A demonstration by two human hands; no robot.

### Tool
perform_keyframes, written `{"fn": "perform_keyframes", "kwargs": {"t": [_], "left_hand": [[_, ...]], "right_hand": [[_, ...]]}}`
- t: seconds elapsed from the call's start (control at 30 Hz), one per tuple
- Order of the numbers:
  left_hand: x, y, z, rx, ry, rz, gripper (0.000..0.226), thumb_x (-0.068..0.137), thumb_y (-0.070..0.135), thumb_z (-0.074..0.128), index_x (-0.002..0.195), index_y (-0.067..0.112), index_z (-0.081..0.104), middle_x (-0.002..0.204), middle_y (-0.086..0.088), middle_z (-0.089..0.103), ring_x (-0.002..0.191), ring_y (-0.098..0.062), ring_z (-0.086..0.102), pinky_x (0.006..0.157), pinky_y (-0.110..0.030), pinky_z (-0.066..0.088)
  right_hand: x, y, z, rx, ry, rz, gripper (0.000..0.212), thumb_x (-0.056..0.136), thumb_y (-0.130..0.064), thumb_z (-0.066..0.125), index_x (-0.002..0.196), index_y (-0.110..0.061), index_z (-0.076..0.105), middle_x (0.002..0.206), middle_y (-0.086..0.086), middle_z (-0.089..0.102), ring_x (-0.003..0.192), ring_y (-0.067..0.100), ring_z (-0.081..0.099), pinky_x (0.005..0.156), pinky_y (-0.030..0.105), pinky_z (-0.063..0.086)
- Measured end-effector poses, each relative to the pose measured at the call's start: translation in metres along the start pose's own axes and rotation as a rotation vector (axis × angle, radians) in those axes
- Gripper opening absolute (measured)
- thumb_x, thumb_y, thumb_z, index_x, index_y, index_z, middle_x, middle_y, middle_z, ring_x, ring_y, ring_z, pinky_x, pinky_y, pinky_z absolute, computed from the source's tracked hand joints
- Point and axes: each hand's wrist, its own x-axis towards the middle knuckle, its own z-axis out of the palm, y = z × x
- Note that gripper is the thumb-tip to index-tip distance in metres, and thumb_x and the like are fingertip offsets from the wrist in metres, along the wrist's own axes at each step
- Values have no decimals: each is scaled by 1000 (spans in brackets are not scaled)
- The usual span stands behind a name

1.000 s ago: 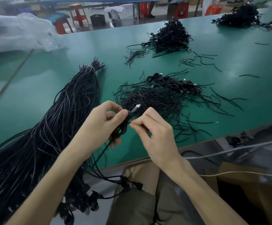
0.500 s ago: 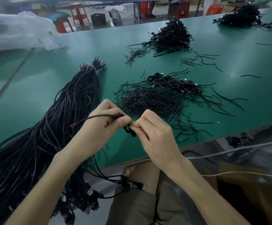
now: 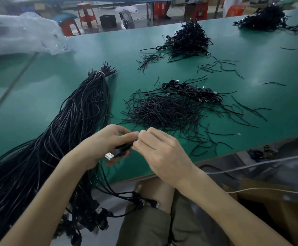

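Got my left hand (image 3: 107,144) clamped round the coiled cable (image 3: 122,149), just over the counter (image 3: 55,89) edge, with my right hand (image 3: 160,153) pinching the coil's top. My tip: keep the loops squeezed tight while twisting, or the plug (image 3: 109,155) end probably springs loose.

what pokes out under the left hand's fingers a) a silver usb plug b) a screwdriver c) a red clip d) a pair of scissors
a: a silver usb plug on the coiled black cable shows below the left hand, while the right hand pinches at the coil.
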Motion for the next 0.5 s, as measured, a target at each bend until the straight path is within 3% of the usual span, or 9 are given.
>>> {"fn": "perform_keyframes", "kwargs": {"t": [0.07, 0.13, 0.2, 0.27, 0.37, 0.43, 0.5], "left_hand": [[0, -3, -6, 47, -137, -80, 77, 78, 61, 69, 108, -9, 60, 60, -8, 56, 32, -11, 33, 33, -16, 29], [0, -6, -7, 28, -123, -48, 62, 92, 55, 62, 109, -4, 65, 64, -11, 60, 35, -14, 40, 34, -20, 35], [0, -10, -9, -32, 28, 22, 40, 104, 42, 53, 109, 5, 70, 74, -14, 69, 44, -19, 56, 40, -25, 46], [0, -15, -14, 51, 225, 68, 29, 106, 34, 52, 104, 10, 69, 82, -11, 73, 55, -22, 66, 47, -29, 51], [-4, -23, -21, 713, 476, -73, 34, 104, 51, 48, 100, 18, 56, 92, 0, 66, 74, -20, 65, 64, -37, 50], [-10, -28, -18, 1091, 524, -207, 46, 100, 61, 43, 100, 15, 45, 101, -2, 52, 84, -21, 54, 70, -39, 46], [-11, -34, -10, 1183, 489, -226, 50, 98, 64, 46, 98, 14, 39, 102, -3, 44, 87, -20, 45, 69, -36, 42]], "right_hand": [[-2, -2, 0, -41, 11, -43, 18, 93, 3, 69, 77, -6, 68, 79, 8, 59, 71, 23, 55, 70, 35, 53], [-3, -1, -2, -22, 10, -15, 19, 96, -2, 68, 77, -5, 68, 79, 8, 58, 71, 23, 55, 70, 34, 53], [0, 8, -8, 14, -25, 81, 23, 101, -11, 65, 79, -4, 67, 79, 8, 57, 72, 24, 56, 70, 34, 54], [10, 23, -14, 77, -40, 253, 23, 102, -17, 64, 83, -4, 67, 83, 7, 57, 71, 21, 58, 67, 33, 55], [38, 60, -22, 188, 39, 619, 16, 98, -20, 67, 87, -8, 68, 90, 0, 57, 70, 10, 54, 70, 19, 50], [56, 97, -22, 152, 68, 847, 17, 98, -24, 67, 98, -8, 70, 98, 1, 61, 78, 10, 58, 79, 23, 52], [65, 126, -21, 167, -22, 1042, 40, 97, -31, 70, 124, -3, 64, 117, 8, 63, 99, 19, 63, 93, 35, 51]]}}
